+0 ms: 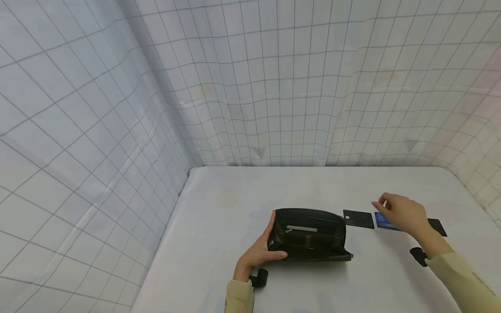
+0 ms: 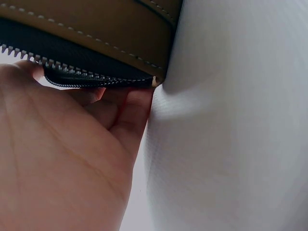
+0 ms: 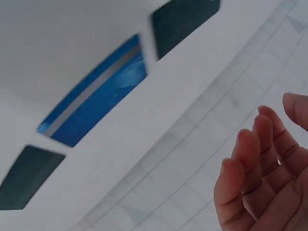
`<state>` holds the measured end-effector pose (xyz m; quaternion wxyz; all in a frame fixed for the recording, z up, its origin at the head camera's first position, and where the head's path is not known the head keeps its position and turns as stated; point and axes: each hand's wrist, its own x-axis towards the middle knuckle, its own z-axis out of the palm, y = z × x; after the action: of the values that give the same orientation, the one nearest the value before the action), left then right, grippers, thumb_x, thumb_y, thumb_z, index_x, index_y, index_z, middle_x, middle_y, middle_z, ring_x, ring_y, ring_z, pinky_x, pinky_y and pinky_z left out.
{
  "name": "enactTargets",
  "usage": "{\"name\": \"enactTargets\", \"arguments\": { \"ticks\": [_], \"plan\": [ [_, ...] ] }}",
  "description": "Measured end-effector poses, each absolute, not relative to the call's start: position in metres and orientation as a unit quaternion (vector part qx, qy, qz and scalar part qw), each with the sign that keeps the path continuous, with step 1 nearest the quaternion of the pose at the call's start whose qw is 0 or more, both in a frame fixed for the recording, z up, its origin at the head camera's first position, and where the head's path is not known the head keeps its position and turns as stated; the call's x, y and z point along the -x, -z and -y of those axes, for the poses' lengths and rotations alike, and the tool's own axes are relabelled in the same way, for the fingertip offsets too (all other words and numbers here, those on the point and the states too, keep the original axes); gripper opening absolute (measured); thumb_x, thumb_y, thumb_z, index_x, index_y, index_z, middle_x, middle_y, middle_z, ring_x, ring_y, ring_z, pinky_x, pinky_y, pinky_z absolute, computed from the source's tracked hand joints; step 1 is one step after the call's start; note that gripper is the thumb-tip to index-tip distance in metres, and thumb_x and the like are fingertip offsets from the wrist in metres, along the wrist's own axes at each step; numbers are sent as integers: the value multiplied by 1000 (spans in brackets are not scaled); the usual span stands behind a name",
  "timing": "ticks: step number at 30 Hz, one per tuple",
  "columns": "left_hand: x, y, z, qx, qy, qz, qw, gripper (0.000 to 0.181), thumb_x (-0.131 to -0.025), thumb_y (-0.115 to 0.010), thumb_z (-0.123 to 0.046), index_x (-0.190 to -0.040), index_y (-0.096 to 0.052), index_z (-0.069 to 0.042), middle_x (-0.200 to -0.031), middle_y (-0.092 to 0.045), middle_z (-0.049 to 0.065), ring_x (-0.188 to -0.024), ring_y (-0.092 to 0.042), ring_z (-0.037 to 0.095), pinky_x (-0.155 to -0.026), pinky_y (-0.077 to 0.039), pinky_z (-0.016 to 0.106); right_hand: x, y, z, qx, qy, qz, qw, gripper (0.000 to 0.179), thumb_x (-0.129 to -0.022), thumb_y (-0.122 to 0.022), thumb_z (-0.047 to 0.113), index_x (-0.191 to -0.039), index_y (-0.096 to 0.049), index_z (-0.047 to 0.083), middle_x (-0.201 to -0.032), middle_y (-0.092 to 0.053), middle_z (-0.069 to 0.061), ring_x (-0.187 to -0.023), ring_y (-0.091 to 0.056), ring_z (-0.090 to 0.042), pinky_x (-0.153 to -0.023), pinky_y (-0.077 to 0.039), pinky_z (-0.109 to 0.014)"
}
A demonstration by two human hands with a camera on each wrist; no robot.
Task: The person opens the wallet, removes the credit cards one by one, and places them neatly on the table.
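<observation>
A dark zip-around wallet (image 1: 309, 230) stands open on the table with its compartments showing. Its left end is gripped by my left hand (image 1: 257, 252), thumb over the front edge. In the left wrist view the wallet's brown stitched outside (image 2: 96, 31) and metal zip teeth (image 2: 62, 65) appear above the palm. My right hand (image 1: 407, 215) hovers over the cards, fingers loosely bent, nothing in them. Right of the wallet lie a black card (image 1: 359, 219), a blue card (image 1: 386, 221) partly hidden by that hand, and another dark card (image 1: 437, 227). The right wrist view shows the blue card's grey stripe (image 3: 94, 91).
The white table (image 1: 211, 226) carries the wallet and the row of cards. White grid-patterned cloth (image 1: 266, 87) hangs behind the table's far edge and along both sides. A black strap piece (image 1: 260, 278) sits at the left wrist, another (image 1: 419, 256) at the right.
</observation>
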<state>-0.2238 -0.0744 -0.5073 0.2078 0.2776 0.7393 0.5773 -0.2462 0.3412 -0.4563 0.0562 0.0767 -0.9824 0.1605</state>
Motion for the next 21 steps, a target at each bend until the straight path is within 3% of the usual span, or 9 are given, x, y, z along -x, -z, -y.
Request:
{"name": "enactTargets", "arguments": {
  "ticks": [3, 11, 21],
  "plan": [
    [224, 507, 74, -279, -575, -740, 206, 111, -78, -68, -51, -145, 17, -31, -152, 20, -2, -141, 9, 23, -110, -11, 55, 245, 448, -314, -133, -178, 972, 70, 28, -91, -55, 44, -84, -63, 18, -70, -57, 9, -52, -44, -5, -45, -35, -25],
    [223, 508, 75, -273, -580, -739, 210, 111, -78, -70, -46, -145, 17, -33, -153, 19, -3, -141, 8, 22, -110, -12, 55, 241, 441, -268, -205, -215, 953, 60, 15, -85, -65, 40, -79, -59, 28, -64, -50, 17, -54, -43, 0, -50, -37, -21],
    [224, 509, 75, -278, -580, -735, 212, 111, -78, -69, -48, -145, 18, -33, -152, 20, -3, -141, 9, 22, -110, -12, 55, 240, 450, -253, -211, -206, 955, 39, 23, -82, -62, 52, -78, -64, 29, -61, -48, 19, -54, -42, 0, -50, -36, -21]
  ]
}}
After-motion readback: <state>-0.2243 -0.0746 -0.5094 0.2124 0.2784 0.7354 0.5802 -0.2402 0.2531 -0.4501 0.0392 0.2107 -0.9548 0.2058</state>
